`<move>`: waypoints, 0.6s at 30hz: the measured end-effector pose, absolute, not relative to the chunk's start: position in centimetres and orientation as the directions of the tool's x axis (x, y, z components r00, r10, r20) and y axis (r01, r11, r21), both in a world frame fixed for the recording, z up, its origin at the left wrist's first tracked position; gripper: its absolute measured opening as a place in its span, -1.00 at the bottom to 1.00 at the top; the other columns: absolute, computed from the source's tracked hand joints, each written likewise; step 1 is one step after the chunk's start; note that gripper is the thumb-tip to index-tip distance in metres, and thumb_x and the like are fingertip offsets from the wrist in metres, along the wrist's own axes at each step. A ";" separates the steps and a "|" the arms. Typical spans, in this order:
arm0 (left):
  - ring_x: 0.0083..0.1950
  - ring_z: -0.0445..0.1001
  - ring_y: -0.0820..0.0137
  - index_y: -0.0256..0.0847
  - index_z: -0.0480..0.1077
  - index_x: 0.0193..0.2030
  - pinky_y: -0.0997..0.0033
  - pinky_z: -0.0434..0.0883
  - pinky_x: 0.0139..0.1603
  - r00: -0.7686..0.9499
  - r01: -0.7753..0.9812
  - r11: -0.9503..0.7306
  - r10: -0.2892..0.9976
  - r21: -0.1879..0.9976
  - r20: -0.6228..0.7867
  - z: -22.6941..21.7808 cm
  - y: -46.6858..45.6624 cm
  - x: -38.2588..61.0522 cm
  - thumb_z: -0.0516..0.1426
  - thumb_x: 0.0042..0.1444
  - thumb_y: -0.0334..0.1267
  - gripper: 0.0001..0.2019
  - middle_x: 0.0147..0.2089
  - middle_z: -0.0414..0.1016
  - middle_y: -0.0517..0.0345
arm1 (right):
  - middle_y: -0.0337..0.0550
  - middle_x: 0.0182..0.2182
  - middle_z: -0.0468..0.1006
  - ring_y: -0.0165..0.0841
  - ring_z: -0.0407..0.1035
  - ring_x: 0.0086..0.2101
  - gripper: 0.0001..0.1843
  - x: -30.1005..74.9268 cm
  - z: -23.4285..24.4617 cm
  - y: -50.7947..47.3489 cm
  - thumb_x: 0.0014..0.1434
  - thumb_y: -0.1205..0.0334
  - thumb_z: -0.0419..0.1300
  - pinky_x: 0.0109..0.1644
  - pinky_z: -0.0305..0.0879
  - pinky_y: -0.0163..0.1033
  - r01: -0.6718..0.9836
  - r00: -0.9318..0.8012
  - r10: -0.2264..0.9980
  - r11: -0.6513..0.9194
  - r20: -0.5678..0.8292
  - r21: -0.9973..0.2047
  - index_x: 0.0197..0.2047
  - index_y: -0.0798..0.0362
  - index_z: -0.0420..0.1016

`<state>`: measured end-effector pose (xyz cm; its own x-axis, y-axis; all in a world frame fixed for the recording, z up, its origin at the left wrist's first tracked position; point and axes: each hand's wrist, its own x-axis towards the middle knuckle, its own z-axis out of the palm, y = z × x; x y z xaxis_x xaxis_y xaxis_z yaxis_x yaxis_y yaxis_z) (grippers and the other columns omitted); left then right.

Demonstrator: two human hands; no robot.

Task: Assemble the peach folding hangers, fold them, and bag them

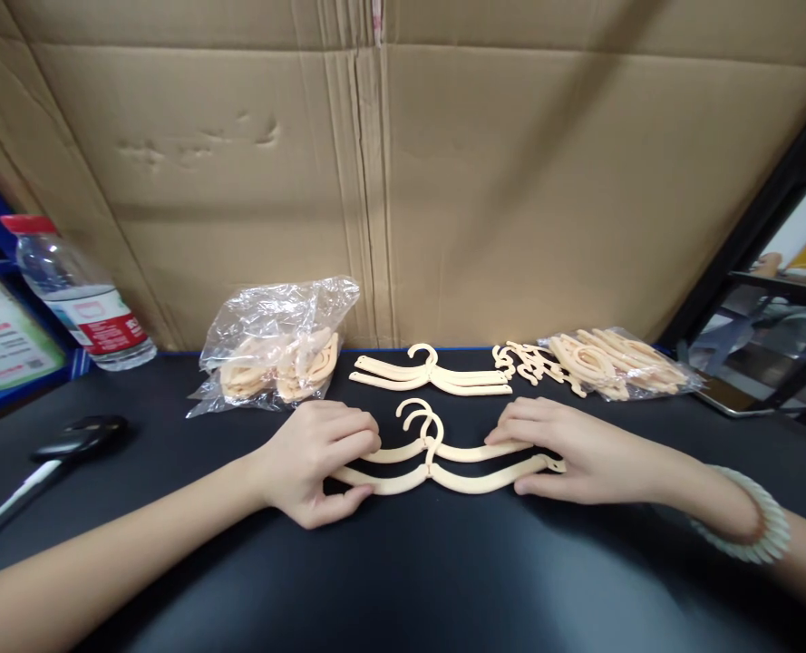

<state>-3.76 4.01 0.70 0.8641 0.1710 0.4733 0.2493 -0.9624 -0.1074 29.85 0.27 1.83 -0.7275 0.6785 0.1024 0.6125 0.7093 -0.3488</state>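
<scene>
Two cream-coloured clothes hangers lie in front of me on the black table, the nearer hanger (470, 482) just ahead of the farther hanger (467, 453), their hooks pointing away and overlapping. My left hand (325, 462) is closed around their left ends, thumb on the near side. At the right ends, my right hand (566, 449) holds both between thumb and fingers, and one notched tip pokes out below the palm. Just beyond lies a small stack of similar hangers (433, 374), hooks lined up. My fingers hide parts of the held arms.
A clear bag of hanger parts (280, 363) stands behind my left hand. Loose hook pieces (535, 365) and another bagged bundle (620, 363) lie at back right. On the left are a water bottle (90, 304) and a black object with a white cable (80, 438). Cardboard (511, 181) walls the back.
</scene>
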 end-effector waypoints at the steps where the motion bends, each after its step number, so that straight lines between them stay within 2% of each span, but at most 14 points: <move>1: -0.44 0.44 0.35 -0.17 0.29 -0.28 0.38 0.35 -0.44 0.865 0.253 -0.962 0.176 -0.104 0.470 0.7 4.0 -3.7 0.06 0.07 -0.32 -0.93 -0.34 0.48 0.08 | -0.06 -0.13 0.49 -0.22 0.37 -0.13 -0.68 29.9 1.8 0.4 0.21 0.17 0.23 -0.01 0.28 -0.14 0.613 -0.724 0.681 0.709 0.111 -0.348 0.03 0.00 0.48; 4: -0.44 0.42 0.37 -0.17 0.29 -0.31 0.40 0.33 -0.45 0.866 0.261 -0.961 0.189 -0.096 0.462 0.8 4.0 -3.7 0.02 0.05 -0.41 -0.90 -0.34 0.48 0.08 | -0.07 -0.22 0.50 -0.26 0.38 -0.23 -0.78 29.9 1.7 0.5 0.25 0.16 0.16 -0.12 0.30 -0.17 0.614 -0.716 0.685 0.708 0.131 -0.348 -0.08 0.00 0.53; 7: -0.46 0.41 0.40 -0.17 0.30 -0.31 0.41 0.32 -0.46 0.866 0.266 -0.959 0.193 -0.098 0.462 0.8 3.9 -3.6 0.00 0.04 -0.45 -0.86 -0.34 0.48 0.09 | -0.07 -0.22 0.52 -0.25 0.39 -0.22 -0.79 29.9 1.6 0.8 0.24 0.12 0.19 -0.12 0.31 -0.16 0.608 -0.704 0.687 0.715 0.181 -0.344 -0.11 -0.02 0.56; 10: -0.47 0.41 0.42 -0.18 0.31 -0.28 0.44 0.32 -0.47 0.859 0.279 -0.953 0.193 -0.117 0.475 0.7 4.0 -3.6 -0.01 0.08 -0.47 -0.85 -0.34 0.48 0.10 | -0.07 -0.19 0.55 -0.19 0.40 -0.15 -0.78 31.1 2.1 1.9 0.22 0.09 0.21 -0.04 0.31 -0.09 0.623 -0.619 0.702 0.712 0.352 -0.324 -0.11 -0.05 0.56; 12: -0.46 0.44 0.42 -0.18 0.31 -0.26 0.45 0.33 -0.47 0.841 0.304 -0.941 0.193 -0.146 0.506 0.5 4.1 -3.6 -0.01 0.12 -0.47 -0.85 -0.32 0.49 0.09 | -0.09 -0.21 0.58 -0.19 0.41 -0.15 -0.81 33.3 2.9 3.1 0.21 0.10 0.20 -0.01 0.30 -0.09 0.707 -0.445 0.731 0.641 0.516 -0.299 -0.16 -0.06 0.57; 13: -0.44 0.46 0.42 -0.19 0.31 -0.24 0.46 0.34 -0.46 0.828 0.320 -0.933 0.192 -0.163 0.526 0.4 4.2 -3.7 -0.01 0.13 -0.47 -0.85 -0.29 0.50 0.08 | -0.06 -0.21 0.59 -0.21 0.43 -0.16 -0.82 34.8 3.4 3.7 0.20 0.12 0.20 0.01 0.29 -0.12 0.781 -0.303 0.754 0.547 0.582 -0.302 -0.20 -0.03 0.58; 15: -0.38 0.51 0.39 -0.20 0.31 -0.20 0.46 0.38 -0.43 0.802 0.353 -0.916 0.192 -0.190 0.565 0.2 4.3 -3.8 0.01 0.15 -0.48 -0.85 -0.25 0.52 0.05 | -0.01 -0.19 0.60 -0.27 0.44 -0.17 -0.84 38.6 4.4 4.7 0.18 0.18 0.22 -0.01 0.28 -0.23 0.915 0.108 0.765 0.173 0.635 -0.364 -0.25 0.04 0.59; 17: -0.34 0.54 0.36 -0.21 0.31 -0.17 0.46 0.40 -0.42 0.787 0.376 -0.904 0.194 -0.205 0.586 0.0 4.4 -3.9 0.03 0.16 -0.48 -0.85 -0.22 0.52 0.02 | 0.16 -0.15 0.60 -0.24 0.45 -0.20 -0.74 42.7 5.1 5.1 0.23 0.25 0.14 -0.09 0.27 -0.19 0.915 0.300 0.718 -0.032 0.628 -0.402 -0.11 0.18 0.59; 18: -0.33 0.55 0.35 -0.22 0.31 -0.16 0.46 0.41 -0.43 0.783 0.381 -0.900 0.193 -0.212 0.591 0.0 4.5 -4.0 0.03 0.16 -0.48 -0.85 -0.22 0.52 0.02 | 0.22 -0.20 0.61 -0.24 0.45 -0.26 -0.72 44.6 5.2 5.0 0.21 0.28 0.15 -0.15 0.26 -0.17 0.903 0.366 0.709 -0.114 0.603 -0.415 -0.10 0.23 0.59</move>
<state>-3.97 4.48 -0.03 0.7834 0.1925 0.5909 0.3808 -0.9002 -0.2115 44.61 5.00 5.23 0.3660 0.7090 0.6028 0.9029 -0.1136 -0.4146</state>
